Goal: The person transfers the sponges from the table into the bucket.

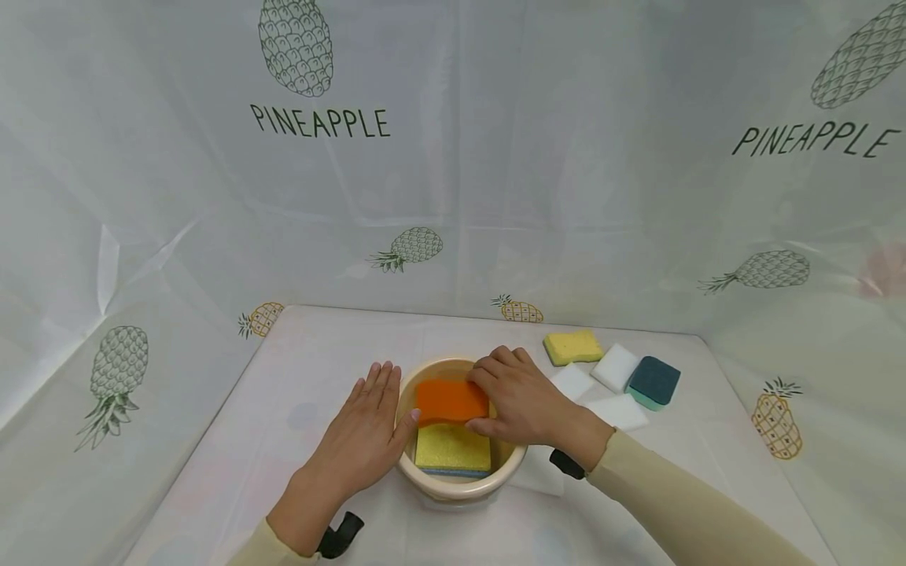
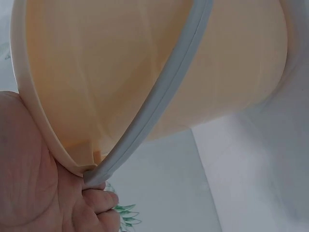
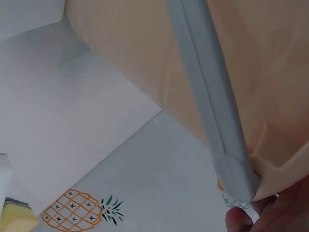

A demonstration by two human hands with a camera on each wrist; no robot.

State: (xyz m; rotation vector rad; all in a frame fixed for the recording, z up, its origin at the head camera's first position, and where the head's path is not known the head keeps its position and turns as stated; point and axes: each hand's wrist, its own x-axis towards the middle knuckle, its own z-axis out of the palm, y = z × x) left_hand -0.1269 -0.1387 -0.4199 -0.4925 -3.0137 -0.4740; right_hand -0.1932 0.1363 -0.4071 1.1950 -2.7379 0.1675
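A beige bucket (image 1: 453, 492) with a grey handle (image 2: 159, 101) stands in the middle of the table. Inside it, a yellow sponge (image 1: 453, 448) with a bluish underside lies below an orange sponge (image 1: 451, 401). My right hand (image 1: 527, 401) reaches over the right rim and grips the orange sponge's right end between thumb and fingers. Along the left rim lies my left hand (image 1: 364, 436), fingers straight, its thumb tip at the orange sponge's left edge. Neither wrist view shows the sponges in the bucket.
Right of the bucket lie several white sponge blocks (image 1: 616, 367), a yellow sponge (image 1: 573, 347) and a dark-topped green sponge (image 1: 653, 383). A white sheet with pineapple prints (image 1: 418, 245) hangs behind the table (image 1: 340, 330).
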